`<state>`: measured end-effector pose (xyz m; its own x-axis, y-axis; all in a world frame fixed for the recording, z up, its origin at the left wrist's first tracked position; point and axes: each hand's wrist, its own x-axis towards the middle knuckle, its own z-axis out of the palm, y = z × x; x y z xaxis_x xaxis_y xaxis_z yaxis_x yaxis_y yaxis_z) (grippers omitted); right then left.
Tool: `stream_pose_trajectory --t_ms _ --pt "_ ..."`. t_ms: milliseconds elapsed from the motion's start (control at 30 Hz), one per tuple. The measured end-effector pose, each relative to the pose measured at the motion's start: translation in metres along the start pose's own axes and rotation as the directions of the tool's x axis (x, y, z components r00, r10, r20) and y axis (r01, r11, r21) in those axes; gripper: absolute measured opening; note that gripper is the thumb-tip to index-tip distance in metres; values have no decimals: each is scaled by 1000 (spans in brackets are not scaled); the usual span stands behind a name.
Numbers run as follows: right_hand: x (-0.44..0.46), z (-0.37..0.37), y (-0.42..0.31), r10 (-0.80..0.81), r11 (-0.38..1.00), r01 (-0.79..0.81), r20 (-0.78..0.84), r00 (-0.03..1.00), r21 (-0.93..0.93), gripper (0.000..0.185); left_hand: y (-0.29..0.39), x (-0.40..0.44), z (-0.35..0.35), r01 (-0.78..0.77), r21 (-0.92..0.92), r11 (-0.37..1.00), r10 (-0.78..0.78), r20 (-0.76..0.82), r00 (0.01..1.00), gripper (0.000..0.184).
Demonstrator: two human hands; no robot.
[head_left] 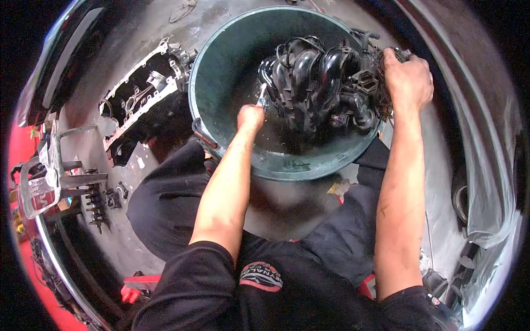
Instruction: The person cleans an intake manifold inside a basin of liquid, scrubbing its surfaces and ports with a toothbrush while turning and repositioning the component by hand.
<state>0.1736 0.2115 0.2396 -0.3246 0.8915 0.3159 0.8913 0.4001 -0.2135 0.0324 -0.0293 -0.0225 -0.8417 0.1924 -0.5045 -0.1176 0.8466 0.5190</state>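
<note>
A black engine intake manifold (309, 71) with curved runners rests in a round green tub (226, 60), its right end reaching over the rim. My right hand (407, 80) is closed over that right end, by the metal and hose fittings. My left hand (251, 117) is wrapped round a small brush (261, 94) with a pale tip. The brush points up at the manifold's left side, where white suds show; I cannot tell whether its tip touches. Dark liquid lies in the tub's bottom, and the manifold's underside is hidden.
An engine block (141, 94) lies on the floor left of the tub. Nearer me on that side are a metal stand (83, 179) and a dark shaft with lobes (95, 201). My bent legs flank the tub. Plastic sheeting (486, 182) hangs along the right.
</note>
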Motion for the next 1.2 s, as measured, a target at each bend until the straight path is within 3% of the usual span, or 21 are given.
stream_pose_trajectory --t_ms 67,100,200,233,267,333,433,467,533,567,600,633,667,700,733,800,933,1033,1067,1133,1200 --pt "3 -1 0 2 1000 -2 9 1000 3 56 -4 2 13 -17 123 992 10 64 998 42" --pt "5 -3 1 14 1000 -14 29 999 11 56 -1 -17 1 -34 85 996 25 98 995 40" --pt "9 -1 4 50 998 -52 69 996 32 57 -17 -4 -4 -454 483 749 202 486 850 37" --pt "12 0 5 63 997 -66 74 995 37 57 -1 -10 -17 -564 566 601 131 627 768 36" --pt "14 2 8 77 996 -82 106 991 40 58 14 -18 -30 -346 587 732 10 500 866 34" --pt "19 6 13 107 992 -116 165 981 43 61 7 6 -37 -154 605 781 23 220 975 30" --pt "25 10 14 119 992 -124 152 981 25 61 -16 26 -19 -151 704 694 40 171 984 29" --pt "25 11 15 126 992 -129 144 981 12 62 -30 29 -3 -224 761 608 35 257 966 31" --pt "27 9 12 122 992 -127 133 984 29 61 -37 26 13 -242 759 605 -54 343 938 34" --pt "28 10 13 111 993 -115 128 986 30 61 -40 34 11 -387 738 553 41 440 897 35" --pt "27 11 15 100 994 -104 130 986 26 61 -41 52 12 -316 697 643 93 339 936 33" --pt "27 12 17 95 995 -98 138 986 14 61 8 31 -21 -490 796 356 2 524 852 33" --pt "28 12 17 90 996 -92 144 985 5 61 19 37 -33 -461 814 354 81 464 882 35" --pt "29 11 16 86 996 -86 151 985 -3 61 34 39 -45 -462 846 267 164 432 887 37" --pt "25 3 10 124 990 -131 121 985 57 57 53 43 -58 -457 828 325 209 408 889 37" --pt "11 -16 -5 208 960 -215 59 976 177 50 88 40 -77 -461 831 311 277 385 880 37" --pt "11 -18 -5 198 958 -209 74 977 196 49 105 51 -62 -449 814 369 305 351 885 37" --pt "31 5 12 112 993 -118 216 970 15 62 102 51 -60 -489 792 364 300 397 867 35" --pt "31 11 16 99 994 -104 176 979 16 61 99 55 -64 -533 763 365 330 429 841 34" --pt "30 16 15 80 997 -82 87 993 18 61 120 42 -80 -579 783 229 318 502 804 35" --pt "29 11 14 99 995 -102 170 981 12 60 120 45 -75 -554 790 262 343 461 819 35"
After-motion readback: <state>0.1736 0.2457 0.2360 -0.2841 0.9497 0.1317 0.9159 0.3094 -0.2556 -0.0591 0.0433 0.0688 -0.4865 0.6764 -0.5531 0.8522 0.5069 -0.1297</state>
